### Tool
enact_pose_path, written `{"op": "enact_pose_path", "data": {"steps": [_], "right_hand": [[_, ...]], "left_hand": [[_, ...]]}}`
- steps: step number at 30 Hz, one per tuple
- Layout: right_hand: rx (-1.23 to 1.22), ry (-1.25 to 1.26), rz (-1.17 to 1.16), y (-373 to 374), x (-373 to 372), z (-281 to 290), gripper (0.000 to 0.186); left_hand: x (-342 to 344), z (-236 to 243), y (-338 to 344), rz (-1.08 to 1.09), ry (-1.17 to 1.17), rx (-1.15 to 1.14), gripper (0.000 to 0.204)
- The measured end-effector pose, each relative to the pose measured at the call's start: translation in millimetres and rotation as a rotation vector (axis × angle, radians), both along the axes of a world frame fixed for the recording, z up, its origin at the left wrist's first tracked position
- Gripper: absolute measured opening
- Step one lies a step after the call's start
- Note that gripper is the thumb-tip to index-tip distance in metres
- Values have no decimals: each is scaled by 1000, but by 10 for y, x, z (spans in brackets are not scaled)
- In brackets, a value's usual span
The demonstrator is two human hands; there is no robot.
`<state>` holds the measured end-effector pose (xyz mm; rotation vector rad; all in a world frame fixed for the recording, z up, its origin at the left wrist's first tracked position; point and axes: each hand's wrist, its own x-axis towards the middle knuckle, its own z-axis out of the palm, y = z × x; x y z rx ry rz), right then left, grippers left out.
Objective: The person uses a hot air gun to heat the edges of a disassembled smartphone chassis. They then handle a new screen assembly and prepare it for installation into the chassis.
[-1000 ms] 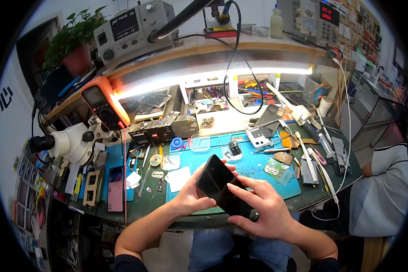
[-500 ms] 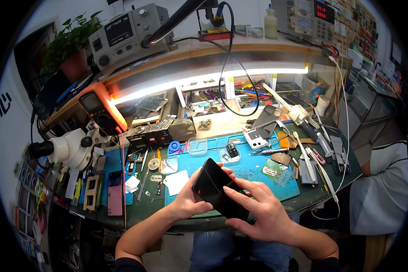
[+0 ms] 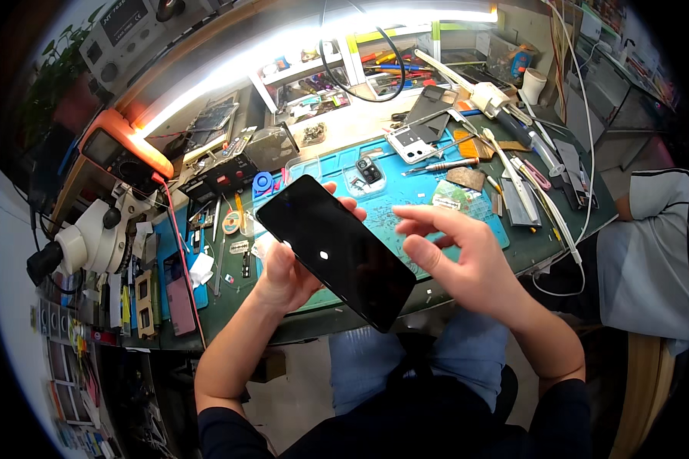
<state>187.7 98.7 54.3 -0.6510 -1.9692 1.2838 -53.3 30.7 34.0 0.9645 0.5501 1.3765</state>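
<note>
L hand (image 3: 287, 275) holds a black phone (image 3: 335, 249) from beneath, grip clamped on its edges, fingertips curling over the top edge, screen up w/ a small glare spot. Phone sits tilted above the near edge of the table (image 3: 230, 306), over the blue mat (image 3: 406, 203). R hand (image 3: 467, 264) hovers just right of the phone, not touching; fingers loosely spread, grip apart, holding nothing. White microscope (image 3: 92, 237) far left.

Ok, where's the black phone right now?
In the head view, the black phone sits centre frame, held in the left hand above the blue mat's near edge, with the right hand just beside it.
</note>
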Motion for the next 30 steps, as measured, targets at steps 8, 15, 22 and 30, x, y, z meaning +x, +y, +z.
{"op": "enact_pose_path", "data": {"steps": [8, 15, 22, 30], "right_hand": [[-1067, 143, 453, -5, -138, -130, 32], [-1029, 145, 417, -59, -164, -122, 32], [-882, 199, 272, -118, -112, -87, 34], [-673, 299, 55, -113, -85, -168, 30]], "left_hand": [[-72, -58, 68, -28, -27, -37, 106], [-96, -80, 81, -35, 12, -14, 108], [21, -27, 87, -18, 43, -68, 95], [-200, -139, -18, 584, 356, -23, 49]]}}
